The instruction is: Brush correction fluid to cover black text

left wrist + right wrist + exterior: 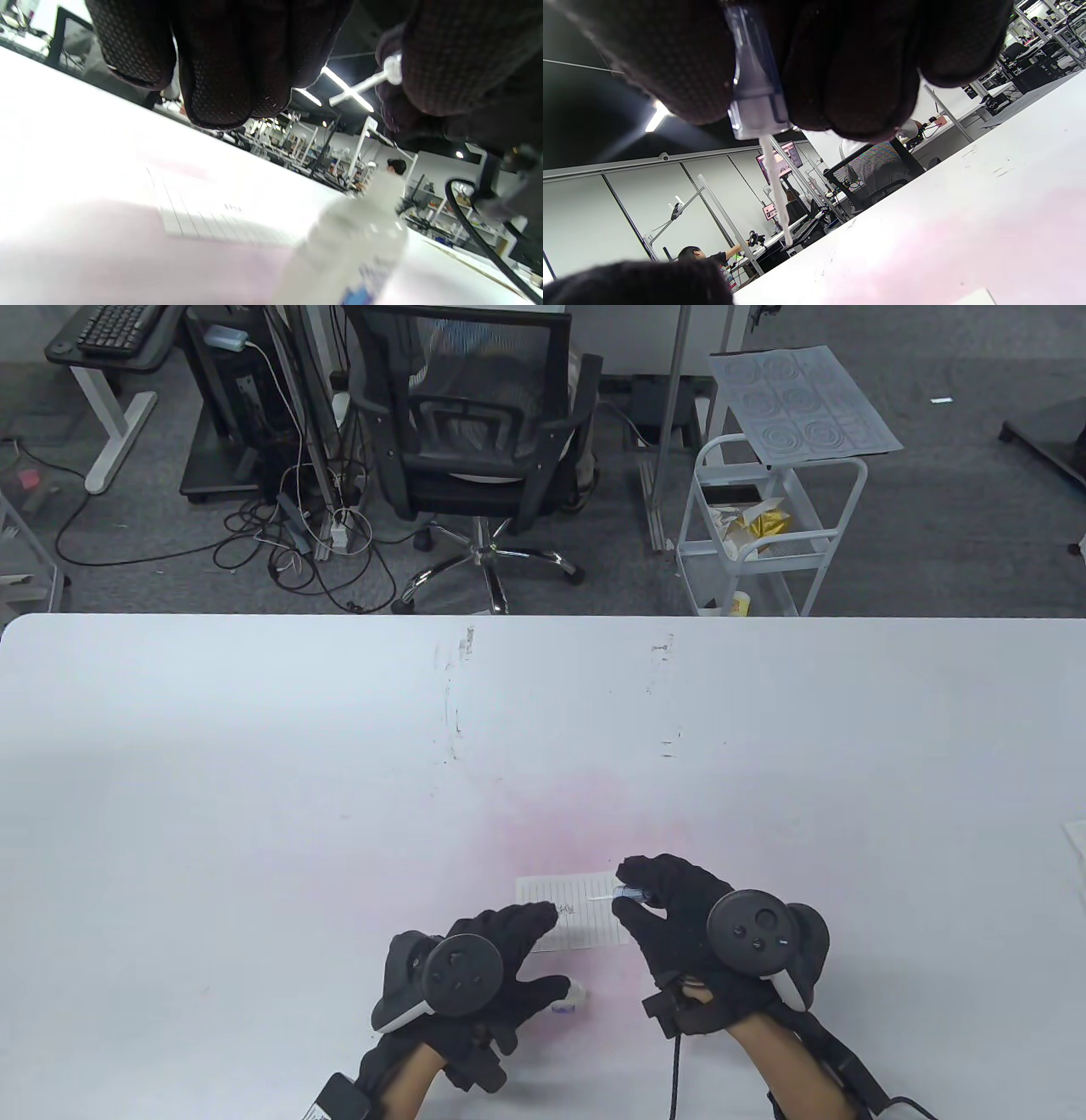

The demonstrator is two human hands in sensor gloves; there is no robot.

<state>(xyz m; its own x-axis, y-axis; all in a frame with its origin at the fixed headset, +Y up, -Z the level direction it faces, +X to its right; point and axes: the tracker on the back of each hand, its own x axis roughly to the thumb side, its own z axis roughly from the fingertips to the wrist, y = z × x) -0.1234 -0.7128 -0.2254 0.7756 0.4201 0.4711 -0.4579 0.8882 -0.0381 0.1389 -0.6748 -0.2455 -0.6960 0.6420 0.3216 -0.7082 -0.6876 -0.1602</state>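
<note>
A small lined paper (pixel 585 899) lies on the white table (pixel 339 746), with a bit of black text (pixel 566 909) near its left part; it also shows in the left wrist view (pixel 203 220). My right hand (pixel 670 899) pinches the clear blue cap of the correction brush (pixel 629 892), whose white stem (pixel 775 190) points left above the paper. My left hand (pixel 501 950) rests on the paper's lower left corner, fingers spread. The white correction fluid bottle (pixel 570 997) stands by my left thumb, seen close and blurred in the left wrist view (pixel 352 250).
A pink stain (pixel 577 823) marks the table around the paper. Beyond the far table edge stand an office chair (pixel 475 449) and a white cart (pixel 764 534). A paper edge (pixel 1076 848) shows at the table's right side.
</note>
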